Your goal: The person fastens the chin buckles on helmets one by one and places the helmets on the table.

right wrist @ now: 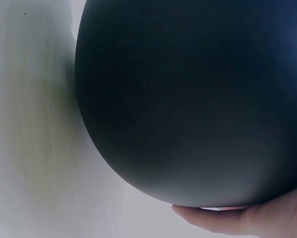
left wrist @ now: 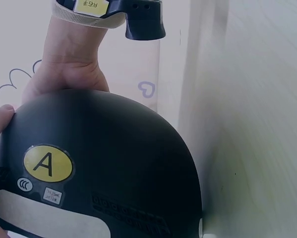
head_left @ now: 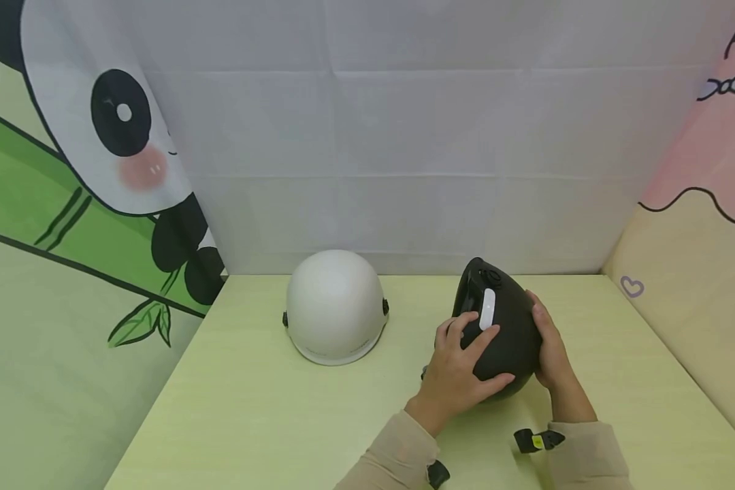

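Note:
Both hands hold a black half-shell helmet (head_left: 507, 340), tilted over the table with its opening turned toward the left. My left hand (head_left: 456, 371) grips the near left side, fingers spread toward the rim beside a white strip (head_left: 487, 309) and thumb across the shell. Around the right side of the shell curves my right hand (head_left: 551, 347); part of it shows below the shell in the right wrist view. A round yellow sticker (left wrist: 48, 163) with the letter A shows on the helmet in the left wrist view. The helmet's inside is hidden.
A white helmet (head_left: 335, 306) stands crown up on the pale yellow table (head_left: 251, 422), left of the black one. Behind the table hangs a white cloth (head_left: 416, 136). Printed cloths with a panda (head_left: 128, 116) and a pink shape (head_left: 710, 150) flank the table.

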Demonstrator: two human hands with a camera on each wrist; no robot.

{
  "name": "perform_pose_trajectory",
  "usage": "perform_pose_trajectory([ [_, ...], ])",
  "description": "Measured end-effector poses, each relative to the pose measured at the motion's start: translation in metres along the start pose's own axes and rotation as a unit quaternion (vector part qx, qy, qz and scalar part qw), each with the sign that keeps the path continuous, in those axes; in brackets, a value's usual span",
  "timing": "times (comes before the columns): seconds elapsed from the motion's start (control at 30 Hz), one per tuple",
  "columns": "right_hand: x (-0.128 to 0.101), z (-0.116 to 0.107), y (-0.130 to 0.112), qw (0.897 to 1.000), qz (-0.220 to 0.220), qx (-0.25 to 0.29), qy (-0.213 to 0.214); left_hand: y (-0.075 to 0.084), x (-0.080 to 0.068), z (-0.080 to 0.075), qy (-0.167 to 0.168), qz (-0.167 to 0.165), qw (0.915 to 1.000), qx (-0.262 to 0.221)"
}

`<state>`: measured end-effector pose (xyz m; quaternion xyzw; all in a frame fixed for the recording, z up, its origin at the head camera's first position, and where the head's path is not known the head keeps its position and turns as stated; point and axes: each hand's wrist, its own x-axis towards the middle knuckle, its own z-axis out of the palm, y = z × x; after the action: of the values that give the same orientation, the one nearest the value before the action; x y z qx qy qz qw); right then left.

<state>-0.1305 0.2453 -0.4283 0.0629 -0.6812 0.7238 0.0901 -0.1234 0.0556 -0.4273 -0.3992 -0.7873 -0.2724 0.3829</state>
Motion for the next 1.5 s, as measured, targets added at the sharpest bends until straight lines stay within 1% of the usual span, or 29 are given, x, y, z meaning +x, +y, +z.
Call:
perform_pose_trajectory([
  [0.27, 0.004, -0.001, -0.011, 1.0, 0.006, -0.022, -0.005, 0.003, -0.003, 0.002, 0.011, -0.034, 0.9992, -0.02],
  [0.5, 0.006, -0.004, -0.021, 0.998, 0.008, -0.062, -0.014, 0.003, -0.005, 0.005, 0.034, -0.046, 0.9975, -0.042],
  [0.63, 0.007, -0.004, -0.027, 0.996, 0.013, -0.083, -0.02, 0.004, -0.007, 0.008, 0.042, -0.064, 0.9952, -0.061],
  [0.8, 0.012, -0.005, -0.036, 0.993, 0.022, -0.11, -0.026, 0.006, -0.007, 0.009, 0.046, -0.094, 0.9899, -0.096],
  [0.97, 0.018, -0.003, -0.045, 0.987, 0.026, -0.156, -0.028, 0.007, -0.008, 0.01, 0.041, -0.133, 0.9819, -0.128],
  [1.07, 0.02, -0.001, -0.048, 0.983, 0.029, -0.178, -0.029, 0.007, -0.009, 0.011, 0.041, -0.147, 0.9791, -0.135],
  [1.23, 0.022, 0.001, -0.053, 0.976, 0.032, -0.211, -0.03, 0.006, -0.013, 0.015, 0.049, -0.148, 0.9797, -0.126],
  [1.33, 0.025, 0.003, -0.055, 0.969, 0.03, -0.244, -0.025, 0.005, -0.016, 0.016, 0.053, -0.153, 0.9797, -0.118],
  [1.5, 0.028, 0.005, -0.056, 0.958, 0.023, -0.286, -0.029, 0.005, -0.02, 0.019, 0.062, -0.159, 0.9798, -0.104],
])
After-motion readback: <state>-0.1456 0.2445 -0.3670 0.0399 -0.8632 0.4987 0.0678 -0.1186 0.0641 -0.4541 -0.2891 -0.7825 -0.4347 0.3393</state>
